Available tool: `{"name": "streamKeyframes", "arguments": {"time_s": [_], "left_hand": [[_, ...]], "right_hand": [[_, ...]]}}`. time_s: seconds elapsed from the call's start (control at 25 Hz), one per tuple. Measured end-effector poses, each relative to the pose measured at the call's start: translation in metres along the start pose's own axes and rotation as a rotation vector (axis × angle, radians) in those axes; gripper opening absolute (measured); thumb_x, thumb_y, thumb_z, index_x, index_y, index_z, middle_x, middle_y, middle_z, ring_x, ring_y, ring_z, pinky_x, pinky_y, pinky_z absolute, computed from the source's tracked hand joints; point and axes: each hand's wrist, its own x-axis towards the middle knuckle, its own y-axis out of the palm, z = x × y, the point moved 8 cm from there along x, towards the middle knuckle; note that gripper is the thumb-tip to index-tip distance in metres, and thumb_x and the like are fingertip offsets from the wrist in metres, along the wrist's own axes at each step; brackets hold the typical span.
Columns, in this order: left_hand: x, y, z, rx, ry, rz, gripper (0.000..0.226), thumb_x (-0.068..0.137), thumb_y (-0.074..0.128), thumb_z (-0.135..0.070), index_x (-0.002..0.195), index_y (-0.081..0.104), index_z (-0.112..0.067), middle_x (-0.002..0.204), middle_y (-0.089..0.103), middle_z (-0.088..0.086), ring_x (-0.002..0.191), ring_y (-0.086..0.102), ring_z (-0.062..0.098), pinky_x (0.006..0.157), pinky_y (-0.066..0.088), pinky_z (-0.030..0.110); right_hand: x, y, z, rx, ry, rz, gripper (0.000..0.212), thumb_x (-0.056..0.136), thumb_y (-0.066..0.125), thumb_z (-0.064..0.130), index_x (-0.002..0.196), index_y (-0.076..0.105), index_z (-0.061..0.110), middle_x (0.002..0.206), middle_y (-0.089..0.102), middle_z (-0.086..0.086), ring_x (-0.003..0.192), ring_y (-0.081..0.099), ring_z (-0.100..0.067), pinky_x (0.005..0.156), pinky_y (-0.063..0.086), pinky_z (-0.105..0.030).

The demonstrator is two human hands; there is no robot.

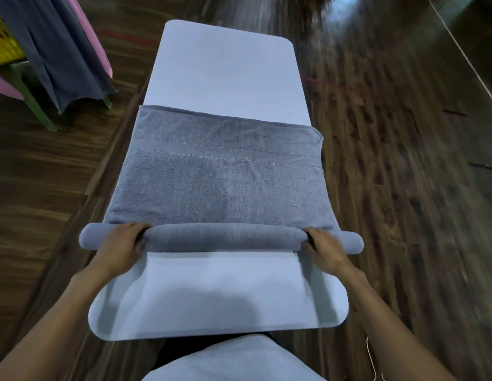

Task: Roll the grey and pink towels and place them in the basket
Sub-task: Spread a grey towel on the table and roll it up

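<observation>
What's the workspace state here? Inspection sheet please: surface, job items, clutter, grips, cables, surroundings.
Surface: white table, long and narrow, bare at the far end and the near end.
Job's things: grey towel lies flat across the table, its near edge rolled into a tube that overhangs both sides. Pink cloth hangs at upper left beside dark grey cloth. Yellow basket at the far left edge, partly hidden.
Clutter: nothing seen on the table.
Grips: left hand and right hand each curl over the roll near its ends.
Cables: thin pale cord on the floor, lower right.
Surroundings: dark wood floor; green chair leg under the cloths.
</observation>
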Motion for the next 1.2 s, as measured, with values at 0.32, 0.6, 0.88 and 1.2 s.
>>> {"name": "streamKeyframes", "arguments": {"time_s": [0.32,0.6,0.88,1.2], "left_hand": [[0.002,-0.029,-0.015,0.095,-0.028,-0.325,0.012,0.088,0.062,-0.014,0.097,0.069,-0.011,0.100,0.057,0.013,0.092,0.052,0.037,0.080,0.044,0.046],[0.012,-0.005,-0.020,0.116,0.009,-0.237,0.040,0.083,0.059,-0.006,0.122,0.058,0.002,0.124,0.057,0.024,0.108,0.055,0.043,0.095,0.044,0.053],[-0.023,-0.010,-0.023,0.043,0.019,-0.221,0.036,0.085,0.047,-0.017,0.114,0.065,-0.003,0.112,0.066,0.018,0.098,0.061,0.036,0.088,0.050,0.051],[0.017,-0.022,-0.009,0.063,-0.026,-0.193,0.020,0.086,0.064,-0.005,0.105,0.067,-0.010,0.103,0.061,0.017,0.094,0.053,0.039,0.081,0.044,0.046]], "right_hand": [[-0.030,-0.010,0.017,0.033,0.047,-0.565,0.040,0.092,0.063,0.025,0.130,0.058,0.014,0.125,0.055,-0.014,0.118,0.050,-0.036,0.102,0.042,-0.047],[0.007,0.002,0.012,-0.020,0.061,-0.328,0.052,0.096,0.042,0.039,0.139,0.048,0.011,0.140,0.050,-0.016,0.137,0.036,-0.039,0.111,0.022,-0.063],[-0.018,-0.004,0.011,0.079,-0.008,-0.251,0.043,0.096,0.043,0.033,0.131,0.056,0.013,0.126,0.061,-0.012,0.116,0.052,-0.032,0.107,0.034,-0.054],[0.011,-0.020,-0.003,0.405,0.070,-0.234,0.039,0.089,0.064,0.007,0.128,0.057,0.012,0.126,0.054,-0.015,0.107,0.054,-0.024,0.101,0.043,-0.037]]}}
